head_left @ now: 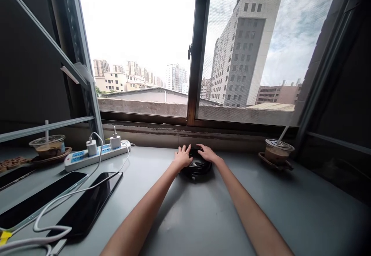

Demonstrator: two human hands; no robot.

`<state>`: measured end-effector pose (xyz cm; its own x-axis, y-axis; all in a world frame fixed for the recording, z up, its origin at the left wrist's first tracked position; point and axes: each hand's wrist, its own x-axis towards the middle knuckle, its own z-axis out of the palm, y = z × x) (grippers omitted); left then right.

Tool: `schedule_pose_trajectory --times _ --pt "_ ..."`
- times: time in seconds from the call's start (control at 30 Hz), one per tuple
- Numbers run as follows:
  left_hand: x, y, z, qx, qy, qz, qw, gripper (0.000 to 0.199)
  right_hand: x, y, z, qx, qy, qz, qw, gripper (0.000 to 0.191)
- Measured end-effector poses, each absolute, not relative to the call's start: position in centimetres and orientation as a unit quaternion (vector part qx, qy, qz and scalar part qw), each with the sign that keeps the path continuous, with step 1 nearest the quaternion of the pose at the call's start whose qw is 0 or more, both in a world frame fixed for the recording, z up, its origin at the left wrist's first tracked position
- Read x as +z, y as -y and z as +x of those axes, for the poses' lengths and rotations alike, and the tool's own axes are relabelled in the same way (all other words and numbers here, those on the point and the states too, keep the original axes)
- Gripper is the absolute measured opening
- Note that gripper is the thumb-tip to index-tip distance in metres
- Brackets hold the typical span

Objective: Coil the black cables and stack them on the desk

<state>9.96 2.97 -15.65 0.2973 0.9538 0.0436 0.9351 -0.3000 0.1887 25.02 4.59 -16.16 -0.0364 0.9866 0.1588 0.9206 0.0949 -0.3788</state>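
Note:
A coiled black cable (197,169) lies on the grey table (197,213), close to the wall below the window. My left hand (183,157) rests on the coil's left side with its fingers spread. On the coil's upper right side is my right hand (207,154), fingers apart and pointing left. Part of the coil is hidden under both hands. Inside the ring a small light-coloured piece shows, too small to make out.
At the left are a white power strip (98,156) with two chargers, two phones (89,205) with white cables, and a drink cup (48,147). Another cup (278,151) stands on a coaster at the right. Metal frame posts flank the window.

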Motion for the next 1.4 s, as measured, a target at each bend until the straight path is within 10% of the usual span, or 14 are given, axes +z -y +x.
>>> schedule_pose_trajectory --times 0.53,1.4 --pt "-15.6 -5.8 3.6 0.263 -0.675 0.681 0.104 0.031 -16.9 -2.6 31.4 0.129 0.585 -0.768 0.228 0.029" --pt "-18.3 -3.9 3.2 0.380 -0.622 0.684 -0.024 0.023 -19.3 -1.8 29.4 -0.009 0.569 -0.805 0.171 0.027"
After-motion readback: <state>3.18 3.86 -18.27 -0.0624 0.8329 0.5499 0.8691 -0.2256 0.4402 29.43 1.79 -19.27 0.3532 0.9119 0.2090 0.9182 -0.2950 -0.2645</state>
